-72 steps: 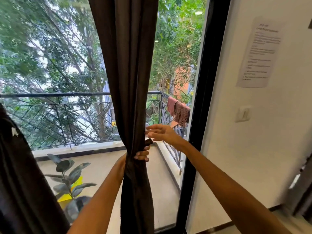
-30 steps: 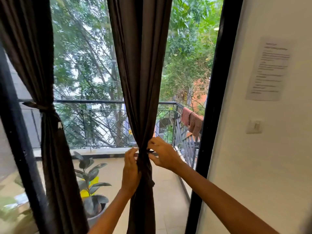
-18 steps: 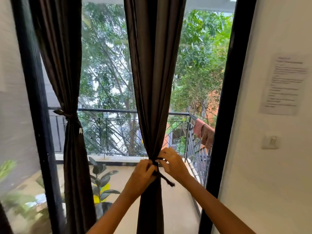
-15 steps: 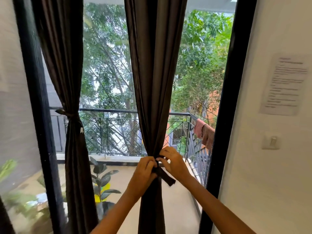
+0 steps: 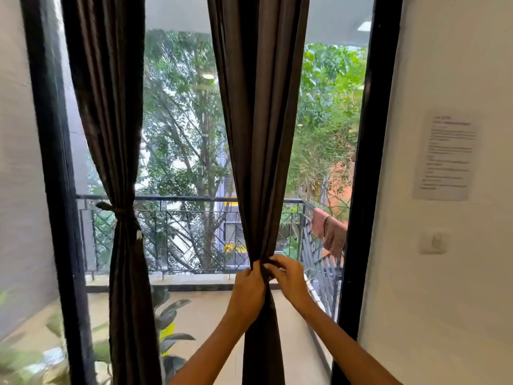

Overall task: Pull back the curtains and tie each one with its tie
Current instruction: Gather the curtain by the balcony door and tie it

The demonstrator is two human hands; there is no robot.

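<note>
Two dark brown curtains hang at a tall glass door. The left curtain (image 5: 111, 134) is gathered at its waist by a knotted dark tie (image 5: 119, 211). The right curtain (image 5: 261, 134) is bunched at waist height between my hands. My left hand (image 5: 247, 290) grips the bunch from the left. My right hand (image 5: 288, 276) pinches the dark tie (image 5: 267, 269) at the bunch from the right. Most of that tie is hidden by my fingers.
A black door frame (image 5: 366, 190) stands right of the curtain, then a white wall with a paper notice (image 5: 447, 157) and a switch (image 5: 434, 241). Outside are a balcony railing (image 5: 188, 232), a potted plant (image 5: 169, 329) and cloths (image 5: 330, 232) on the rail.
The view has tilted upward and both hands stay at the bunched right curtain. The loose tie end that hung out below my right hand is no longer visible.
</note>
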